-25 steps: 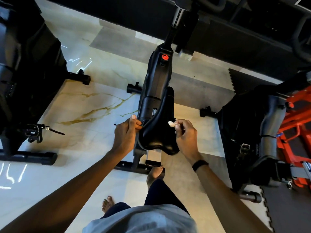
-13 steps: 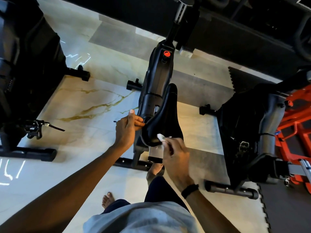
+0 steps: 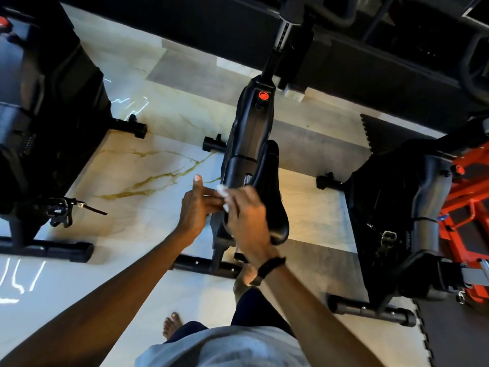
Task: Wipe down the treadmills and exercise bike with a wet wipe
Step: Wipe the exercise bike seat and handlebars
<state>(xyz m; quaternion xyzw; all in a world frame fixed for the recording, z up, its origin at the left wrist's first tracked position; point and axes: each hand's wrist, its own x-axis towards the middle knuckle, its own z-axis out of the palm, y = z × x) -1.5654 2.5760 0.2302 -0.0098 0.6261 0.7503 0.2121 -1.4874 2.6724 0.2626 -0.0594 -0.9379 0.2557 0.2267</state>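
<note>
The marble floor [image 3: 137, 165] carries three black machines: one at the left edge, one at the right beside an orange frame [image 3: 473, 202], and the exercise bike [image 3: 251, 133] in the centre, directly ahead of the person. Its long axis runs away from the person, from the rear stabiliser bar [image 3: 203, 264] up past the red knob [image 3: 263, 96] to the handlebar post.

The saddle [image 3: 275, 197] lies along the same axis, nose pointing away, wide rear end nearest the person.

The right hand [image 3: 246, 221] covers the saddle's left rear edge, fingers curled round the wet wipe [image 3: 221, 190], of which only white corners show. The wipe therefore sits at the saddle's left flank, between the two hands.

The left hand [image 3: 197, 205] is just beside it, thumb raised, fingers extended toward the wipe; whether they pinch it cannot be told.

Judgement: the saddle is the surface in hand. The right hand is nearer and holds the wipe, so the next stroke probably runs along the saddle's length.
</note>
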